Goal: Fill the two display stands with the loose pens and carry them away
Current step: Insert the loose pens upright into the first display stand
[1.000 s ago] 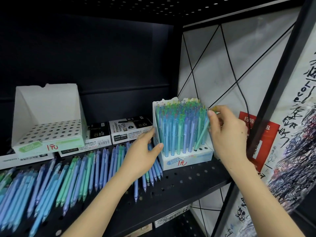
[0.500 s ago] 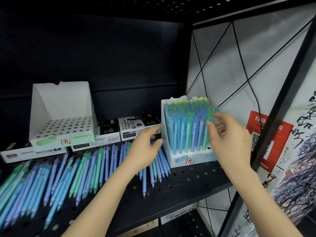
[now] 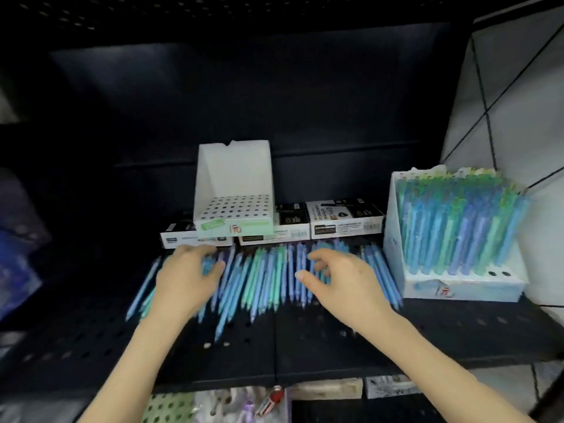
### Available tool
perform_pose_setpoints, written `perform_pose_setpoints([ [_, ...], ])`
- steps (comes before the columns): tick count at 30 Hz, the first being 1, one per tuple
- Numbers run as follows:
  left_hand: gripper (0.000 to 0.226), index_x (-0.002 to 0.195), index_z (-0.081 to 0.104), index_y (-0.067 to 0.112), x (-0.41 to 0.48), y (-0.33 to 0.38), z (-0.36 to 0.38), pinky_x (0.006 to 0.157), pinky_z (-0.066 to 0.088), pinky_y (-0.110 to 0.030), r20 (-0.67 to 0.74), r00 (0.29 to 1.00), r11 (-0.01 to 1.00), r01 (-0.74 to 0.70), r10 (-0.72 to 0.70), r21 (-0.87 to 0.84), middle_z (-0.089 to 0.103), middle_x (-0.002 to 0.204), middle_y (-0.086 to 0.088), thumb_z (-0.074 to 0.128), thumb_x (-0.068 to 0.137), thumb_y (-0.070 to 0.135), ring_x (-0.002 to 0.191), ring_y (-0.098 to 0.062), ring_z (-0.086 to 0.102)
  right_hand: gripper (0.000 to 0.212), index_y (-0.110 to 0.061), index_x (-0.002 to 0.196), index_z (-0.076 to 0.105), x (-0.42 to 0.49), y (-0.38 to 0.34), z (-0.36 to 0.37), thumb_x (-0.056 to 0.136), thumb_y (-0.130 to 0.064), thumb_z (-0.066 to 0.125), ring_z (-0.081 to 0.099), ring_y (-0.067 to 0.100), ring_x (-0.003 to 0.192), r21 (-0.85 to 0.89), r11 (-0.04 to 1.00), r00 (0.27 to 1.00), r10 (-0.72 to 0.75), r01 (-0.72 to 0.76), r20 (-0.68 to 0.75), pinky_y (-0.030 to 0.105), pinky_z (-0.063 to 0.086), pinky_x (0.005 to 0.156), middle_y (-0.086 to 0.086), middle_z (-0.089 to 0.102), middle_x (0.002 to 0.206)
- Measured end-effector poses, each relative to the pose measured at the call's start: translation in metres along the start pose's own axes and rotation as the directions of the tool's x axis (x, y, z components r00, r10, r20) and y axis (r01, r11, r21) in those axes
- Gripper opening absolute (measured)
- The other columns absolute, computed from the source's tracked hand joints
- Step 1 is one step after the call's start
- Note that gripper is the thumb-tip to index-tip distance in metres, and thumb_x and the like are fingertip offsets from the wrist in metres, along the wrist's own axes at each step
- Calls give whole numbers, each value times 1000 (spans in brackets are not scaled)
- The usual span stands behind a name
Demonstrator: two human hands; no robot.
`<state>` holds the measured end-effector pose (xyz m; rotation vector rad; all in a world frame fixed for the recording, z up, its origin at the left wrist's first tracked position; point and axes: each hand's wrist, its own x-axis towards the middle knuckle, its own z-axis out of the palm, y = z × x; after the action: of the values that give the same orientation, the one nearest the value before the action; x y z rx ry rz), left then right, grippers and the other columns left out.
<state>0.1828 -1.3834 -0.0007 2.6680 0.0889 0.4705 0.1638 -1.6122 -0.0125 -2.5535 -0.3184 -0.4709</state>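
On the black perforated metal shelf [image 3: 305,346], the left hand [image 3: 186,282] rests on the loose blue and green plastic pens [image 3: 265,279]; the right hand [image 3: 341,282] hovers above them, fingers loosely curled.

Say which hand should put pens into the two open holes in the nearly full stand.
Probably the right hand: it is over the loose pens nearest that stand; the left hand is farther off.

Matt black perforated metal shelf [image 3: 305,346], white cardboard stand [image 3: 235,175], translucent plastic pens [image 3: 265,276]
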Motion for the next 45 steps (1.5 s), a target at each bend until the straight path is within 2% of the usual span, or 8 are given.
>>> perform_pose_setpoints([
  [8,83,146,22,15,-2,-53,-5,98,39,-44,98,957,903,221,-274,367,38,142,-16,44,84,65,127,-35,39,73,-18,137,41,32,-29,47,84,-68,40,40,28,123,-273,962,991,11,25,130,36,34,99,8,51,132],
  [19,71,140,39,8,1,-60,1,104,38,-37,67,984,984,170,-166,-49,50,136,-11,67,82,39,128,-28,43,71,-24,137,39,25,-33,59,80,-65,51,39,22,126,-88,995,991,-38,50,128,34,34,102,2,48,132],
  [25,61,138,39,4,9,-53,0,80,41,-25,107,979,970,189,-174,-155,57,119,-12,64,86,25,106,-23,56,53,-23,130,47,26,-36,58,85,-49,56,59,14,89,-38,999,998,-29,31,61,27,47,73,-5,61,98],
  [28,46,128,48,4,12,-53,2,62,36,-23,140,980,984,154,-140,-93,51,83,1,60,89,26,82,-18,49,44,-22,129,50,28,-35,56,89,-40,56,56,13,74,-9,1000,998,0,0,66,26,46,67,-5,61,90],
  [33,25,106,54,3,17,-53,3,52,35,-24,175,978,990,127,-115,-58,52,76,-1,51,94,25,61,-15,46,44,-19,131,51,30,-35,51,90,-35,57,63,18,93,53,997,994,53,-58,100,29,50,80,2,67,106],
  [36,24,100,53,3,19,-54,1,50,32,-26,193,975,987,128,-107,-101,50,72,-5,46,96,25,58,-16,42,38,-14,121,60,30,-33,48,89,-34,60,58,14,72,123,989,992,68,-82,110,27,48,69,-1,64,83],
  [42,23,86,47,4,12,-51,-12,46,25,-19,171,981,950,141,-96,-278,37,63,0,40,98,22,53,-12,31,37,8,99,64,31,-33,37,89,-28,61,62,40,85,223,966,991,127,-134,47,45,52,79,28,66,89],
  [45,27,76,44,6,7,-47,-20,50,26,-21,153,985,915,133,-80,-381,35,61,0,42,98,21,55,-12,32,23,-7,89,69,32,-34,22,91,-27,57,64,35,84,330,931,988,152,-156,37,44,53,78,20,69,85],
])
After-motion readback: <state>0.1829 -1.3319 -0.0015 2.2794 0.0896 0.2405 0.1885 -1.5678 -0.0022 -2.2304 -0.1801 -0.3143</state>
